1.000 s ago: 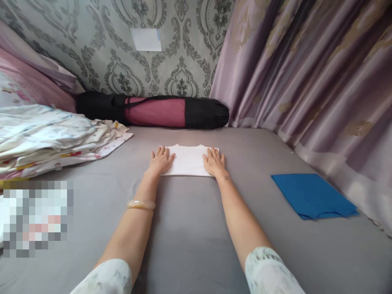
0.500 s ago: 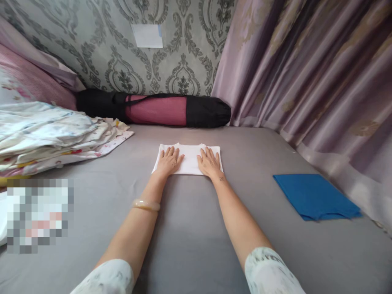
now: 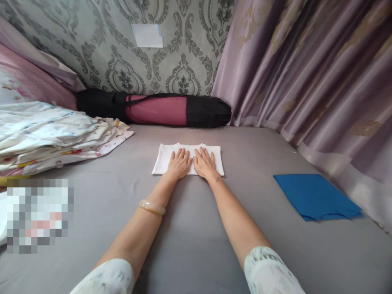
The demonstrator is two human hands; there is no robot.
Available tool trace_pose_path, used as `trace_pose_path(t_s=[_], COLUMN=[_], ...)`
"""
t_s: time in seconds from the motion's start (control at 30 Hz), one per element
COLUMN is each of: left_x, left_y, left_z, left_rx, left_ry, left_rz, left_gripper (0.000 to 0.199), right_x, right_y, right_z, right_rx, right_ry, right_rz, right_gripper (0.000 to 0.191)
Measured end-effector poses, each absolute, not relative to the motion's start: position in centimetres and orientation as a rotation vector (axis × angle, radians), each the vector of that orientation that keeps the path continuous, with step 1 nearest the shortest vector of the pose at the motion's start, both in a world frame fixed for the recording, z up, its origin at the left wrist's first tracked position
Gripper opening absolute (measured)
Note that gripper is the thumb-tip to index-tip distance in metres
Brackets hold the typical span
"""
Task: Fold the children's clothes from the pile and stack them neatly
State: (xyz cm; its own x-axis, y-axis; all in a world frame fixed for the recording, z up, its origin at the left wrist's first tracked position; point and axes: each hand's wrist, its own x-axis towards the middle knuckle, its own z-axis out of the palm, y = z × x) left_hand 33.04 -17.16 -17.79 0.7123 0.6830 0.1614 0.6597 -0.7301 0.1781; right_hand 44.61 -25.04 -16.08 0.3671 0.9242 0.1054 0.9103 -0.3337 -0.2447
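A folded white garment (image 3: 161, 160), perhaps a shirt, lies flat on the grey bed sheet (image 3: 196, 228) in front of me. My left hand (image 3: 180, 164) rests palm down on it, left of its middle, with the fingers stretched out. Just right of the middle, my right hand (image 3: 204, 162) also lies flat on the cloth, fingers spread. The two thumbs nearly meet. Parts of the garment under both palms are hidden. A pale bangle (image 3: 152, 207) sits on my left forearm.
To the right lies a folded blue cloth (image 3: 317, 196). A pile of patterned clothes (image 3: 58, 134) is at the left, above a blurred-out patch (image 3: 39, 216). A black and pink long bag (image 3: 156, 110) lies along the wall, and a purple curtain (image 3: 275, 73) hangs at the right.
Both hands have slid inward over the white garment, the left one farther to the right, and are now close together. The garment stays in place.
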Motion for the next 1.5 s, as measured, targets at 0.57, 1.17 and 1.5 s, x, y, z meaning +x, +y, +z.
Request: trace_pose_path(t_s=[0.57,1.17,1.5], left_x=[32.4,27.3,26.9], left_y=[-14.8,-10.0,-10.1], left_z=[-17.4,-16.9,-16.6], left_rx=[2.504,1.523,1.032], left_ry=[0.989,1.077,1.092], left_rz=[0.685,1.193,1.202], left_gripper=[0.042,0.027,0.023], right_x=[42.7,39.9,38.7], right_y=[-23.4,-20.6,-20.1], right_z=[-15.2,-14.9,-16.4], right_rx=[-2.333,-2.354,-2.361], right_ry=[-1.679,-1.701,-1.694], right_rz=[0.093,0.188,0.096], right_gripper=[0.052,0.056,0.054])
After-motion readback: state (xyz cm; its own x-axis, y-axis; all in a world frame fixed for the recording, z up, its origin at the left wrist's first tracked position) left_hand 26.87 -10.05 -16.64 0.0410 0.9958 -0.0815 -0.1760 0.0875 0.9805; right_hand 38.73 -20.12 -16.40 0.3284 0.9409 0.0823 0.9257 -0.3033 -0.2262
